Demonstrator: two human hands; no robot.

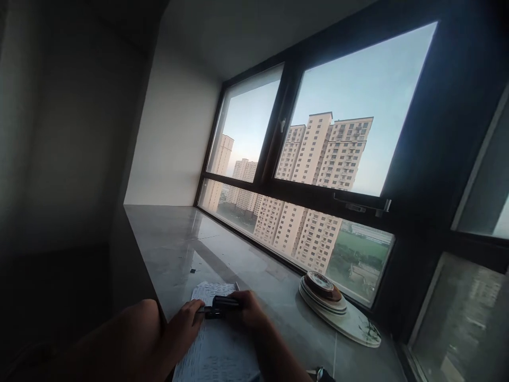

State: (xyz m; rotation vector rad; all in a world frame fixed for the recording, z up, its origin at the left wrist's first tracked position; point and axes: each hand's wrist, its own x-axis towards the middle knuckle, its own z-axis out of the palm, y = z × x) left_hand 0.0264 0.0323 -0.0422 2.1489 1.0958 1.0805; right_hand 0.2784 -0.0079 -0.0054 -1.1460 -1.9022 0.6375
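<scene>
In the head view, a black stapler [225, 303] is held level above sheets of paper [217, 350] covered in handwriting. My right hand [250, 307] is closed around its right end. At its left end, the fingers of my left hand [191, 314] are pinched on a thin, dark strip sticking out of the stapler. Whether that strip is part of the stapler or a row of staples is too dark to tell. Both hands are just over the paper, which lies on the grey stone windowsill [167, 239].
Stacked plates and round boards [322, 297] stand by the window on the right. A small dark piece [193, 270] lies beyond the paper. My bent knee [145, 318] rises at the sill's left edge. A dark object with a shiny part [321, 374] shows at the bottom.
</scene>
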